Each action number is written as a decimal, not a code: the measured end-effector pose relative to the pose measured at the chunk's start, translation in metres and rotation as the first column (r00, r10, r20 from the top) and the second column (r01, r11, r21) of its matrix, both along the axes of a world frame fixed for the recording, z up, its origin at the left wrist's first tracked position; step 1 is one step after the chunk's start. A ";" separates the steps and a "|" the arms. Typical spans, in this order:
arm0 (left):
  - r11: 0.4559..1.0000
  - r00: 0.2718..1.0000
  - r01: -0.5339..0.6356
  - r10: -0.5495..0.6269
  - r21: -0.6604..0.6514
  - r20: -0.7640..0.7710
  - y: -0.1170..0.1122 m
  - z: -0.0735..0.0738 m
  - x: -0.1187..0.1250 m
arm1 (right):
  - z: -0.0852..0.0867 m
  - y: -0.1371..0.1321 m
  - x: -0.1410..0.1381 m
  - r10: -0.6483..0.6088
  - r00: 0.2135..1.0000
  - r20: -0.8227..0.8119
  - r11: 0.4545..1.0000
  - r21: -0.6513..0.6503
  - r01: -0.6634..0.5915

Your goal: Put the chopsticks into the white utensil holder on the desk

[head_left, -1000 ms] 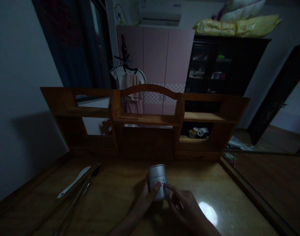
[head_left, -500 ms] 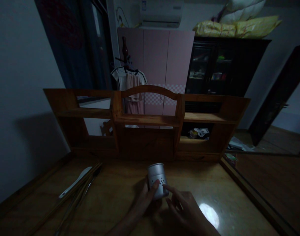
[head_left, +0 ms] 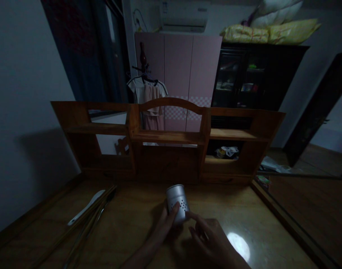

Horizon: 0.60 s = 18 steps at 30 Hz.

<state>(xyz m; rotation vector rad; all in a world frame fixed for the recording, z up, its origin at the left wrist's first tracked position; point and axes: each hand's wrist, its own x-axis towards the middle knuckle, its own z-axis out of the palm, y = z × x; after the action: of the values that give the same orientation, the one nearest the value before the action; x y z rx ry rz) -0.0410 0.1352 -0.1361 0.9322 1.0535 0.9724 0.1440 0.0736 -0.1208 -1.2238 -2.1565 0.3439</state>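
A silver metal utensil holder (head_left: pixel 176 193), a cylinder with a band of small round holes, is above the desk in the middle, tilted slightly. My left hand (head_left: pixel 162 227) is wrapped round it from the left, thumb across the front near the holes. My right hand (head_left: pixel 211 231) is on its right, index finger stretched out to its lower side, the other fingers loosely bent and holding nothing. On the left of the desk lie a white long-handled spoon (head_left: pixel 86 208), wooden chopsticks (head_left: pixel 72 228) and thin metal-handled utensils (head_left: pixel 100 213), whose kind is hard to make out.
The wooden desk (head_left: pixel 126 224) has a shelf unit (head_left: pixel 168 137) along its back edge. A wall (head_left: pixel 27 149) borders it on the left. A bright reflection falls at the right front. Beyond stand a pink wardrobe (head_left: pixel 178 63) and a dark cabinet (head_left: pixel 260 86).
The utensil holder has shifted slightly left and up and turned a little in my left hand. My right index finger stays at its lower right side.
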 end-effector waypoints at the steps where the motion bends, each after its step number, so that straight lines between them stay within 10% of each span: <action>1: 1.000 1.000 -0.008 0.007 0.016 0.007 0.000 0.001 0.000 | 0.000 0.000 0.000 -0.001 1.000 0.004 1.000 -0.003 0.001; 18: 0.988 0.999 0.048 -0.045 0.146 -0.029 0.000 -0.007 0.001 | 0.000 0.000 0.003 -0.008 1.000 0.009 1.000 0.011 0.008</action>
<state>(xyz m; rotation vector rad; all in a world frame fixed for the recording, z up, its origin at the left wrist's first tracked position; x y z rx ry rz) -0.0399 0.1355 -0.1433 1.0882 0.9876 1.0112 0.1465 0.0740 -0.1209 -1.2302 -2.1575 0.3238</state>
